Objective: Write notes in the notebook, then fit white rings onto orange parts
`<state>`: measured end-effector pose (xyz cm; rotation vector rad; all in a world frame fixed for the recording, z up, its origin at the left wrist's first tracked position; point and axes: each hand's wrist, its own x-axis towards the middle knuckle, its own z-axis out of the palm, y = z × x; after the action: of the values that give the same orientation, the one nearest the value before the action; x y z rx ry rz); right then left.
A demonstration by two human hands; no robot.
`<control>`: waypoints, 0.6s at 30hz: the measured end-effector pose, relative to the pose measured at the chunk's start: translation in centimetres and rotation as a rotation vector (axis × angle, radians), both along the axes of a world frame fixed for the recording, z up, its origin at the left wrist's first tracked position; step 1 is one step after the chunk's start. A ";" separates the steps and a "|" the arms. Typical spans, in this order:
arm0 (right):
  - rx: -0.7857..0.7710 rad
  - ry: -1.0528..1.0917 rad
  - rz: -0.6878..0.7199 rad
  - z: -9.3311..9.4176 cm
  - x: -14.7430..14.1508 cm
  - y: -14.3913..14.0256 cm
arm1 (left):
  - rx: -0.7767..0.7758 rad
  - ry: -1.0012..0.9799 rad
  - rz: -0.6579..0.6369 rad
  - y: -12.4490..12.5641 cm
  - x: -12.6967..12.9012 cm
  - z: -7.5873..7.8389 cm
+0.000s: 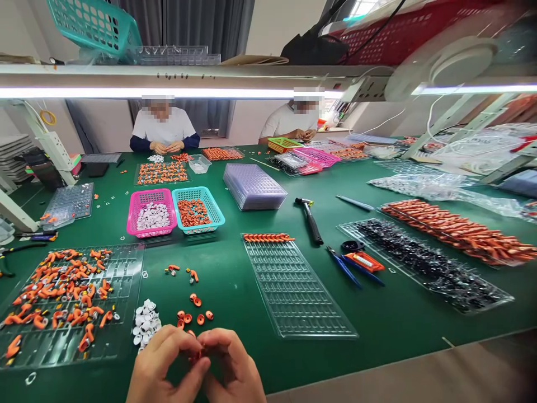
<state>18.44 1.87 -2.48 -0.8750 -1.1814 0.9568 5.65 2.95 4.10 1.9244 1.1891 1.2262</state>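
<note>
At the table's near edge, my left hand (161,364) and my right hand (232,364) meet, fingertips pinched together. Between them is a small orange part (197,354), mostly covered by the fingers. Just beyond lie several loose orange cup-shaped pieces (200,319). A pile of white round caps (146,322) sits beside my left hand. Farther left, a clear tray (130,330) carries many curved orange pieces (75,288) with yellow and silvery ends. Two more such curved pieces (193,275) lie on the green table.
A clear slotted tray (302,291) with one row of orange parts lies right of centre. Beyond are a pink basket (131,215), a turquoise basket (220,215), stacked trays (255,187), a hammer (310,221) and blue-handled pliers (346,268). Two people sit across the table.
</note>
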 end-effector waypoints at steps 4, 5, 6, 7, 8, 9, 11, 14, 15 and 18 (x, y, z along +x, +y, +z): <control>0.030 -0.081 -0.099 -0.1 0.0 -0.3 | 0.000 -0.004 0.021 0.0 0.1 0.1; 0.025 -0.088 -0.120 -0.1 0.0 -0.3 | 0.003 -0.011 0.025 0.0 0.1 0.1; 0.014 -0.084 -0.132 0.0 0.0 -0.3 | 0.004 -0.020 0.026 0.0 0.1 0.0; -0.002 -0.067 -0.132 0.1 -0.1 -0.3 | 0.001 -0.034 0.022 -0.1 0.1 0.0; -0.017 -0.036 -0.120 0.2 -0.1 -0.3 | -0.010 -0.052 0.015 -0.1 0.1 -0.1; -0.035 0.012 -0.093 0.3 -0.2 -0.2 | -0.026 -0.071 0.005 -0.1 0.1 -0.1; -0.088 0.146 -0.007 0.6 -0.2 0.0 | -0.056 -0.105 -0.010 -0.3 0.0 -0.3; -0.196 0.352 0.194 1.0 -0.2 0.5 | -0.049 -0.121 -0.007 -0.5 -0.1 -0.7; -0.228 0.408 0.251 1.1 -0.1 0.6 | -0.035 -0.121 -0.001 -0.6 -0.1 -0.8; -0.289 0.537 0.325 1.4 0.0 0.9 | -0.010 -0.131 0.026 -0.8 -0.1 -1.0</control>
<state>18.48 2.78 -1.11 -0.5953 -0.7380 1.5439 5.57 2.12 3.08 1.7963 1.1539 1.3357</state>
